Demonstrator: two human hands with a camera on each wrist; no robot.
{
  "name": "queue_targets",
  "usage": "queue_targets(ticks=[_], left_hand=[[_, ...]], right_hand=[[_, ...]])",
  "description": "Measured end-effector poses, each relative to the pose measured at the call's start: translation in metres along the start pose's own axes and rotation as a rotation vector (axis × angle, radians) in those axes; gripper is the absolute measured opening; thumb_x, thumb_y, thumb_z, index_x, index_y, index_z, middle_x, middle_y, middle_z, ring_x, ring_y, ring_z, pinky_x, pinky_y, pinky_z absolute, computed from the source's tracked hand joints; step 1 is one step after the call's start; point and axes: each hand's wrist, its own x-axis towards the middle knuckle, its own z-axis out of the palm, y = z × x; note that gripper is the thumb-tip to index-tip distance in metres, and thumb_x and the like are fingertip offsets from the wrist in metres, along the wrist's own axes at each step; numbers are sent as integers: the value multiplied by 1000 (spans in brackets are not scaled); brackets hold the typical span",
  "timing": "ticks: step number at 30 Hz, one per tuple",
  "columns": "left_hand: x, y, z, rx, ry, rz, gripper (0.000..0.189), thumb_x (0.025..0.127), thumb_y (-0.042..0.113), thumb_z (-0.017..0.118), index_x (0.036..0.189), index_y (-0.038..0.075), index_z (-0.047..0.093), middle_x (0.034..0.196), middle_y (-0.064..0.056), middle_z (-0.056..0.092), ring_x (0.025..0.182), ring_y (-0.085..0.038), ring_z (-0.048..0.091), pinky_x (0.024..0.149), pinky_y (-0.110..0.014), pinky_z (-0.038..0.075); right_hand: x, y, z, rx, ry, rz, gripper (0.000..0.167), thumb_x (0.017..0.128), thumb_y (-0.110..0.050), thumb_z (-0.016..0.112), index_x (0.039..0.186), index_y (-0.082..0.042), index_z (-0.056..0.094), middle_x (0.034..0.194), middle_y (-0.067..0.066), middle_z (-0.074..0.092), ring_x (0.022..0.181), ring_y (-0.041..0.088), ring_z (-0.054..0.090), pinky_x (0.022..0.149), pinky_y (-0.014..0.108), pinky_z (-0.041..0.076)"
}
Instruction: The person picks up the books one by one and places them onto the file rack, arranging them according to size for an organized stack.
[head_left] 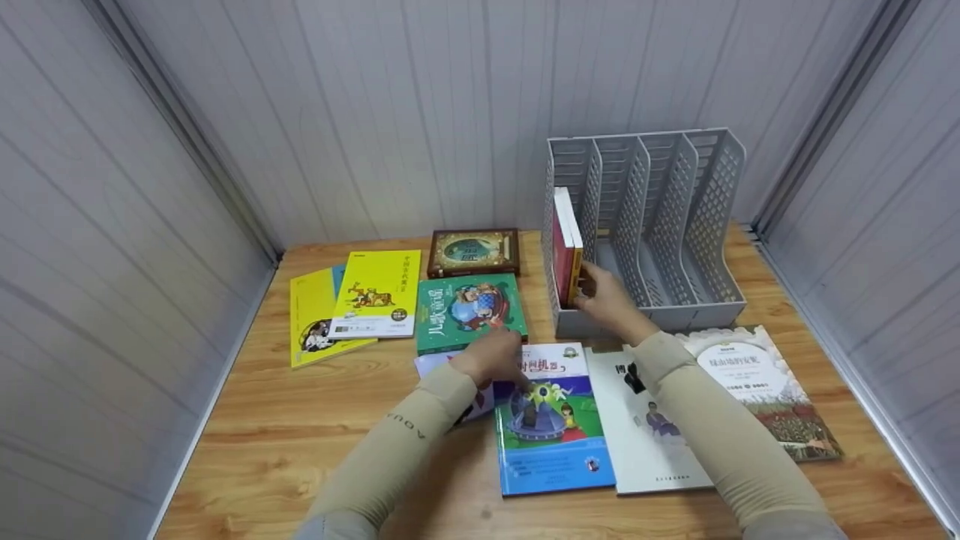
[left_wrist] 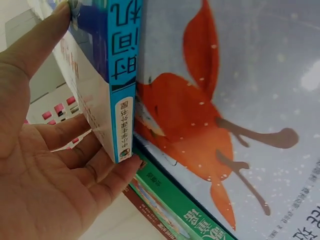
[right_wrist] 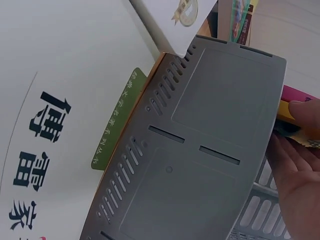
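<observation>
My left hand (head_left: 491,355) grips the top left corner of a blue time-machine storybook (head_left: 551,450). In the left wrist view the thumb lies on its cover, with the other fingers curled around the spine edge (left_wrist: 122,122). A lilac-covered book (head_left: 471,409) lies partly beneath that hand. My right hand (head_left: 609,301) is at the leftmost slot of a grey file rack (head_left: 637,321), where a red book (head_left: 562,259) and a yellow-edged book (head_left: 576,277) stand upright. Its thumb and fingers pinch the yellow-edged book, partly out of frame in the right wrist view.
A green book (head_left: 442,330) and a brown book (head_left: 474,253) lie left of the rack. Farther left are overlapping yellow books (head_left: 379,289). A white book (head_left: 645,457) and a flowery-covered book (head_left: 772,390) lie before the rack. Wall panels (head_left: 420,112) enclose the table.
</observation>
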Motion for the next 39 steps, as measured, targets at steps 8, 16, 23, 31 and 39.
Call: queue_targets(ticks=[8, 16, 23, 31, 39], left_hand=[[-2, -3, -11, -72, -57, -44, 42, 79, 42, 98, 91, 10, 74, 80, 2, 63, 70, -14, 53, 65, -29, 49], [-5, -10, -24, -271, -94, -75, 41, 88, 26, 89, 119, 3, 76, 112, -11, 77, 100, -26, 71, 100, -48, 60], [-5, -22, -28, -301, -69, 4, 49, 92, 29, 84, 130, 0, 74, 125, -16, 77, 114, -32, 72, 107, -49, 57], [-8, -34, -30, -343, -63, 89, 40, 95, 32, 82, 123, 4, 76, 120, -13, 76, 105, -24, 68, 105, -49, 56], [-14, -44, -32, -459, -68, 103, 31, 98, 25, 78, 120, 2, 78, 113, -13, 78, 93, -18, 70, 89, -37, 60]], right_hand=[[-8, -3, -2, -19, 54, -22, 71, 93, 15, 65, 160, 14, 39, 144, 37, 62, 136, 52, 62, 117, 57, 52], [-21, -12, -8, -50, 107, -45, 61, 95, 11, 67, 153, 14, 48, 138, 37, 65, 127, 54, 66, 113, 60, 54], [-33, -17, -11, -79, 139, -95, 54, 99, 3, 71, 150, 12, 54, 135, 33, 69, 124, 49, 70, 108, 59, 57], [-51, -26, -17, -63, 172, -167, 49, 99, 5, 70, 146, 13, 58, 133, 34, 70, 123, 49, 70, 105, 61, 58], [-68, -35, -23, -77, 174, -253, 48, 99, 6, 72, 144, 14, 59, 131, 33, 71, 121, 49, 71, 103, 61, 59]])
